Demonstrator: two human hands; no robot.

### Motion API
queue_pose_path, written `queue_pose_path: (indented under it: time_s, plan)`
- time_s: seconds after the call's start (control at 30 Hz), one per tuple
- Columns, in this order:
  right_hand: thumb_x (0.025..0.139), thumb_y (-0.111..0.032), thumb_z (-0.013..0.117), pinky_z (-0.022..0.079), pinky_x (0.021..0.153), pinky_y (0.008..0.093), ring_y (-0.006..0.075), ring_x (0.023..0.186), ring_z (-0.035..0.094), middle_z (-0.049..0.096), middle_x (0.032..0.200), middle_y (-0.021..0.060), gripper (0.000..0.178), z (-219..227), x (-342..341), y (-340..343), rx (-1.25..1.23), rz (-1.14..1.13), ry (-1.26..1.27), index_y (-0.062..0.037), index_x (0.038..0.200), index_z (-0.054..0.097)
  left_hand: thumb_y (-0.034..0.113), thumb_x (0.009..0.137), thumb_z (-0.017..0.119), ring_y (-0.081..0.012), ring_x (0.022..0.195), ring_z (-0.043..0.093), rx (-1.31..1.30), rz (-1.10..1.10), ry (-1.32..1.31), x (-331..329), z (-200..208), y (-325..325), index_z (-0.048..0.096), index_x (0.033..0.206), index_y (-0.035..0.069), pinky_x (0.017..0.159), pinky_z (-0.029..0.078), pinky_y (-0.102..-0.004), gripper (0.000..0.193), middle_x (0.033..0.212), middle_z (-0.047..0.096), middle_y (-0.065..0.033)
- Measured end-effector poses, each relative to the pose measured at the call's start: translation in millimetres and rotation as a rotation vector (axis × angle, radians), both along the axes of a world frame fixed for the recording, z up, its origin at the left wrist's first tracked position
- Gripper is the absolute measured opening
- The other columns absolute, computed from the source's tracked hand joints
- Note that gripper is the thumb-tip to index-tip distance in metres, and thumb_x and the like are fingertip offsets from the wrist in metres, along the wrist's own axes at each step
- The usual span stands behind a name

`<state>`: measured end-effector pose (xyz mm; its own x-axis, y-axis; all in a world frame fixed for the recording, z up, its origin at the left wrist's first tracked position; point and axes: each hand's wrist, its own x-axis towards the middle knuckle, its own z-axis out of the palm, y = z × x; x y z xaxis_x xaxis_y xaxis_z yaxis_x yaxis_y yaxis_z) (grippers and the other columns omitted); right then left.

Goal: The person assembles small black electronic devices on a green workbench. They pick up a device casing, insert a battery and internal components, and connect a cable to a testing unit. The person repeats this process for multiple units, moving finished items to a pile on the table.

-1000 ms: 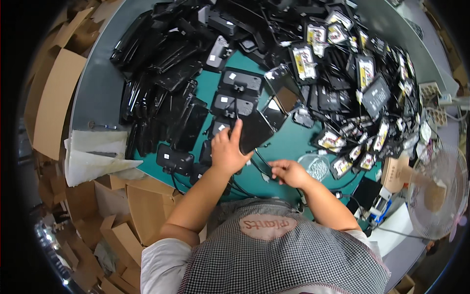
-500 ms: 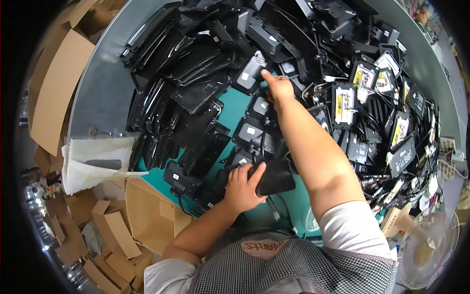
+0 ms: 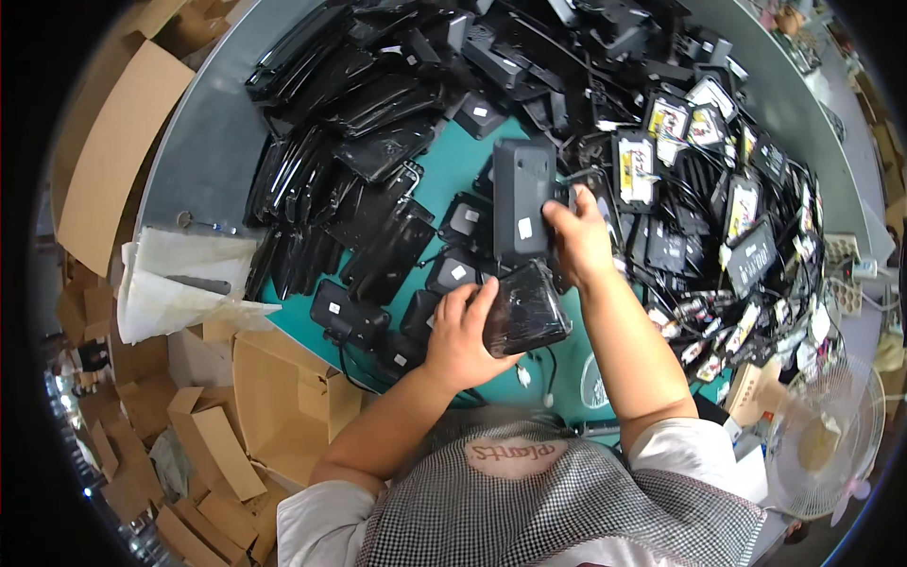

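Note:
My right hand (image 3: 583, 241) grips the right side of a long black plastic housing (image 3: 522, 184) with a small white label, tilted up off the table. Just below it, my left hand (image 3: 460, 338) holds a black rectangular piece in shiny clear wrap (image 3: 527, 312), thumb along its left edge. The two pieces are close together; whether they touch I cannot tell. Beside my left hand lie several black box-shaped units with white labels, such as one unit (image 3: 350, 314) with a cable. The fingertips of my right hand are partly hidden behind the housing.
A green mat (image 3: 460, 177) covers the table. Stacked wrapped black panels (image 3: 378, 118) stand at the left, and a heap of wired display modules (image 3: 666, 241) fills the right. A cardboard box (image 3: 288, 387) stands below the left edge; a fan (image 3: 820, 439) is at the lower right.
My right hand has drawn back toward me from the far units, now with a black housing in it. The wrapped piece in my left hand has tilted, showing its shiny face.

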<state>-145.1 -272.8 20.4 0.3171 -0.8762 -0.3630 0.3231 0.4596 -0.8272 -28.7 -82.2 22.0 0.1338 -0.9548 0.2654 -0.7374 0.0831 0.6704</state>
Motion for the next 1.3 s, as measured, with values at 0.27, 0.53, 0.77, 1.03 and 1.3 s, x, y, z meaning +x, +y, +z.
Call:
queue_pose_path:
  time_s: [0.27,0.53,0.77,1.03,1.3]
  plan:
    - [0.072,-0.022,0.066,0.041,0.102,0.0485,0.0237,0.102,0.061,0.063,0.115,0.0052,0.019,51,-133,102,-1.718,0.585,1.04,-0.0171,0.091,0.063,0.021,0.052,0.091,-0.0432,0.114,0.05,-0.258,-0.24,0.044,-24,75,28,0.031,0.145,-0.001,0.096,0.042,-0.0511,0.113,0.128,0.047,-0.0257]
    - [0.073,-0.018,0.068,0.042,0.101,0.0442,0.0216,0.099,0.065,0.064,0.111,0.0023,0.017,87,-179,177,-2.099,0.307,0.794,-0.0213,0.086,0.059,0.032,0.064,0.087,-0.0374,0.126,0.05,0.674,-0.417,0.233,-51,128,41,0.026,0.152,0.005,0.107,0.04,-0.042,0.11,0.14,0.045,-0.0248]
    - [0.076,-0.014,0.068,0.036,0.111,0.0465,0.0211,0.111,0.061,0.065,0.109,0.002,0.015,98,-191,212,-2.06,0.114,0.817,-0.0212,0.087,0.061,0.02,0.075,0.083,-0.0228,0.13,0.045,0.886,-0.683,0.83,-50,102,70,0.015,0.154,0.001,0.109,0.036,-0.0351,0.106,0.144,0.043,-0.0159]
    - [0.07,-0.011,0.071,0.04,0.108,0.0473,0.0281,0.115,0.059,0.061,0.118,0.0093,0.022,86,-185,242,-1.813,0.11,0.794,-0.0176,0.091,0.068,0.021,0.079,0.083,-0.0247,0.119,0.054,0.819,-0.623,1.022,-57,87,90,0.011,0.156,0.006,0.1,0.045,-0.0358,0.107,0.13,0.052,-0.0194]
    - [0.088,-0.02,0.071,0.047,0.097,0.0351,0.0222,0.122,0.052,0.055,0.13,0.0142,0.059,43,-160,286,-0.217,0.249,-0.074,-0.0017,0.137,0.043,0.03,0.071,0.087,-0.0328,0.127,0.048,0.541,-0.223,0.501,-70,73,99,0.014,0.154,0.006,0.104,0.042,-0.0413,0.113,0.137,0.045,-0.0239]
